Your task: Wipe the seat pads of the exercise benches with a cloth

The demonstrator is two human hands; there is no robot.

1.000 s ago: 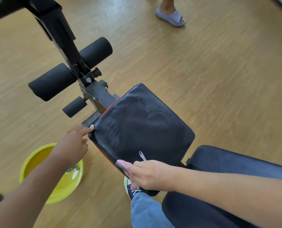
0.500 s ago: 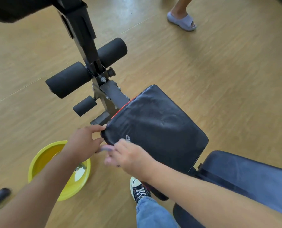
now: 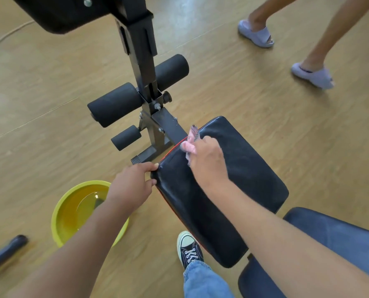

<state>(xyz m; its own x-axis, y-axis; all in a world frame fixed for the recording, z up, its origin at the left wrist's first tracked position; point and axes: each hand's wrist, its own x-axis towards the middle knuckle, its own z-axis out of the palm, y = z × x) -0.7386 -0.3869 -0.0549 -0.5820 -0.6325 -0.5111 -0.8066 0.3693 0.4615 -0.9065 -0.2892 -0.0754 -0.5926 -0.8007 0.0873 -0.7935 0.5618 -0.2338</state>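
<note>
While my right hand (image 3: 205, 160) presses a bunched pink cloth (image 3: 190, 143) onto the seat pad (image 3: 233, 183), fingers curled tight around it, my left hand (image 3: 131, 183) grips the pad's near-left corner, thumb and fingertips closed on the edge. The cloth sits at the pad's far-left corner, next to where the black frame bar (image 3: 168, 125) meets it, and a tail of it sticks up past my knuckles.

I see the pad as a black rectangle with a thin red trim along its left edge. Its long axis runs on a diagonal, from the far-left corner by the frame down to the near-right end, where it meets the darker blue back pad (image 3: 330, 239) across a narrow gap.

Beyond the far end stands the upright post (image 3: 140, 50) with two large foam rollers (image 3: 114, 104) across it and one small roller (image 3: 125, 137) lower down; these crowd the floor just past the cloth. A yellow basin (image 3: 71, 214) holding water sits on the wooden floor (image 3: 50, 136) under my left forearm, close to the pad's left edge. My sneaker (image 3: 189, 248) and jeans leg (image 3: 203, 280) stand against the pad's near-left side. Another person's legs in pale slippers (image 3: 312, 76) cross the floor at upper right, well apart from the bench. A dark handle (image 3: 4, 252) lies at the lower left.
</note>
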